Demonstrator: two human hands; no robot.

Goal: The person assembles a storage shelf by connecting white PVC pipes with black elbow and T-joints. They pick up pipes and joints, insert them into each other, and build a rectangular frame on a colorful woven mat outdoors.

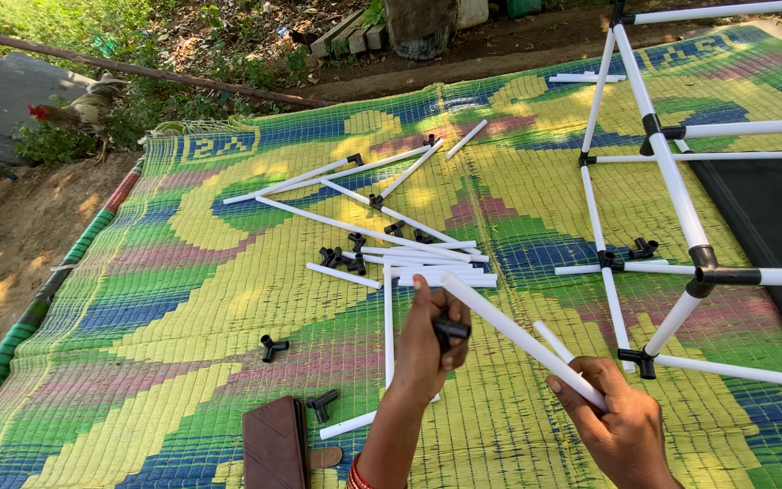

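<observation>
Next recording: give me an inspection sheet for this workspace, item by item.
Surface: colourful woven plastic mat on bare ground.
Job's things: black plastic connector in left hand; long white plastic pipe in right hand; partly built white pipe frame to the right.
Clutter: loose white pipes, spare black connectors, brown wallet-like case.
Grippers: both hands closed on their parts.
Cables: nothing seen.
Surroundings: chicken, plants, bricks beyond the mat.
</observation>
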